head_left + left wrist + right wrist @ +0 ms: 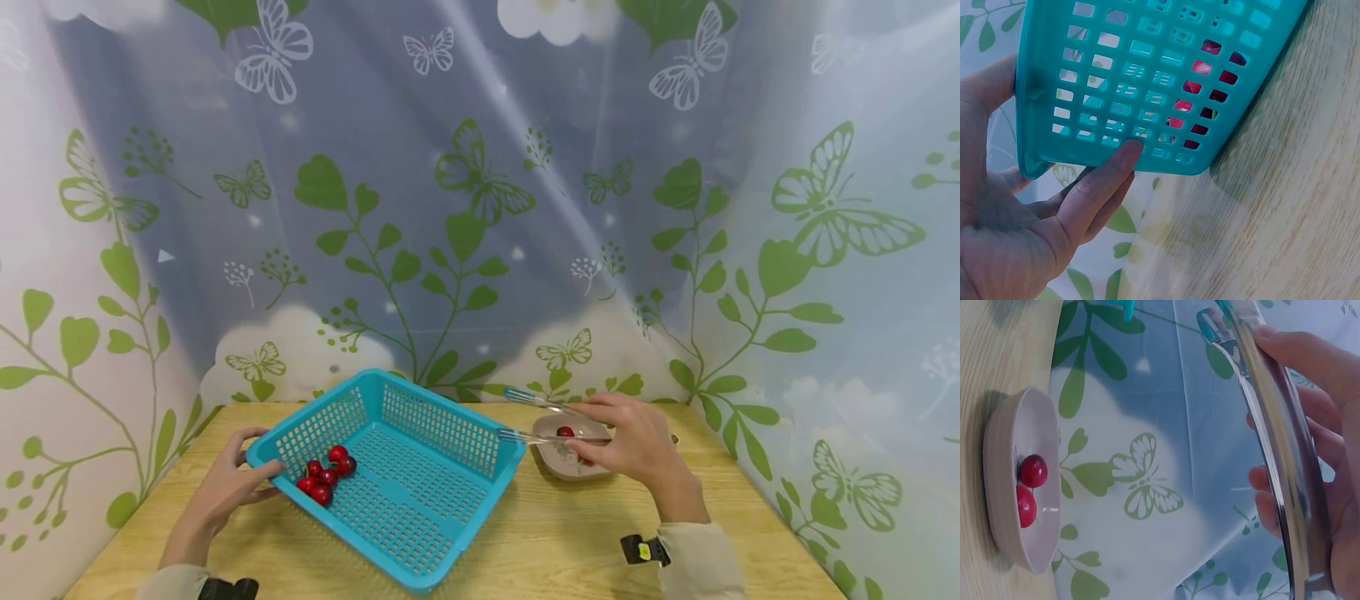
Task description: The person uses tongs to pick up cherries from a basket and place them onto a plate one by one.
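Observation:
A turquoise perforated plastic basket stands at an angle on the table, with several red cherries gathered in its left corner. At that corner my left hand grips the rim, thumb on one side and fingers on the other; the left wrist view shows fingertips against the mesh wall. My right hand holds metal tongs with blue tips pointing left toward the basket. The tong arms are spread, nothing seen between them. Beneath them sits a small beige bowl with two cherries.
The light wooden table carries both containers. A curtain printed with butterflies and leaves closes off the back and both sides. Dark bands with small devices are strapped to the wrists.

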Demonstrator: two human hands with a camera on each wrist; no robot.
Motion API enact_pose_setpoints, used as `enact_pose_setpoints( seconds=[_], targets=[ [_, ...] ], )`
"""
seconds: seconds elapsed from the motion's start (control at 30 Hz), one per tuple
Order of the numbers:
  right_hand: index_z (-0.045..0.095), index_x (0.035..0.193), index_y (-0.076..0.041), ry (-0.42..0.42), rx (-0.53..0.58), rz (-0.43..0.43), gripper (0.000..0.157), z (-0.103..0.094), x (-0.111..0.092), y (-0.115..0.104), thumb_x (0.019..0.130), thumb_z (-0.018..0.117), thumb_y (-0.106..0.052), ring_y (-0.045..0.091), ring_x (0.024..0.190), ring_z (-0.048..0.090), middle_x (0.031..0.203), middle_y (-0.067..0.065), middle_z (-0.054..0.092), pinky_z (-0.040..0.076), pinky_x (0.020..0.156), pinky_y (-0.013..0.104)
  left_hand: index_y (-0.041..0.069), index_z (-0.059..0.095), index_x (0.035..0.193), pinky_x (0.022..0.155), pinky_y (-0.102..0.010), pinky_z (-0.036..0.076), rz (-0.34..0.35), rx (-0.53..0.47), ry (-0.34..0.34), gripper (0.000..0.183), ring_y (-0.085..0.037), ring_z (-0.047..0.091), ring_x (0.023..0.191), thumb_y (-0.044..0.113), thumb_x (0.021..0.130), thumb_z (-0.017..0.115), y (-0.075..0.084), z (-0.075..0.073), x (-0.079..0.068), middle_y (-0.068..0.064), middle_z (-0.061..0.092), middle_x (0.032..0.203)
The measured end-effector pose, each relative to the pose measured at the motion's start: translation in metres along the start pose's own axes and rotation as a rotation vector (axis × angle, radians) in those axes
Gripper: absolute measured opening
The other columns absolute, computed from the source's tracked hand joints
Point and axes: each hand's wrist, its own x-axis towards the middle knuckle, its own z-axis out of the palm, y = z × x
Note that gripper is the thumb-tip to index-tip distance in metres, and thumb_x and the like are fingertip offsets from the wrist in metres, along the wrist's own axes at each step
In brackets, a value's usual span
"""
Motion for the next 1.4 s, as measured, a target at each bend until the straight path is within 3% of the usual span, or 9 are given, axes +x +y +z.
enact_pose_setpoints(
  seconds=[0.33,0.5,0.8,1.1,1.4],
  targets=[
    [0.082,0.111,-0.018,0.021,0.05,-0.105,0.046,0.007,0.017,-0.013,0.071,0.092,-0.039,0.019,0.083,0.074,0.102,0.001,0.079,0.063,0.061,0.033,0.002,0.017,0.157,0.089,-0.047,0.068,0.004,-0.004,-0.002,0.075,-0.018,0.07,0.097,0.012,0.1,0.065,0.0,0.001,0.001,-0.032,0.044,0.132],
    [0.082,0.11,-0.019,0.016,0.053,-0.134,0.046,0.014,0.026,-0.02,0.07,0.093,-0.039,0.017,0.08,0.072,0.102,0.001,0.078,0.061,0.06,0.031,0.002,0.016,0.157,0.089,-0.047,0.068,0.005,-0.006,-0.011,0.076,-0.018,0.07,0.097,0.013,0.1,0.065,0.0,0.002,0.002,-0.033,0.043,0.134],
    [0.081,0.115,-0.021,-0.083,0.08,-0.107,0.048,0.023,0.04,-0.035,0.074,0.09,-0.044,0.016,0.085,0.073,0.107,0.001,0.078,0.063,0.066,0.032,0.002,0.016,0.156,0.089,-0.047,0.068,0.004,-0.012,-0.01,0.076,-0.018,0.07,0.098,0.013,0.1,0.065,-0.001,0.001,0.002,-0.033,0.043,0.134],
    [0.079,0.119,-0.024,-0.182,0.084,-0.13,0.047,0.029,0.068,-0.052,0.08,0.086,-0.048,0.011,0.082,0.069,0.109,-0.003,0.076,0.048,0.054,0.015,0.002,0.016,0.156,0.09,-0.047,0.067,0.004,-0.015,-0.005,0.075,-0.015,0.07,0.094,0.011,0.099,0.065,-0.003,0.001,0.001,-0.033,0.043,0.134],
    [0.081,0.115,-0.024,-0.211,0.093,-0.178,0.042,0.037,0.096,-0.068,0.081,0.086,-0.047,0.009,0.081,0.068,0.109,-0.006,0.076,0.045,0.053,0.012,0.003,0.016,0.157,0.09,-0.046,0.067,0.0,-0.019,-0.004,0.076,-0.019,0.07,0.099,0.012,0.1,0.065,-0.004,-0.001,0.002,-0.034,0.04,0.137]
  ],
)
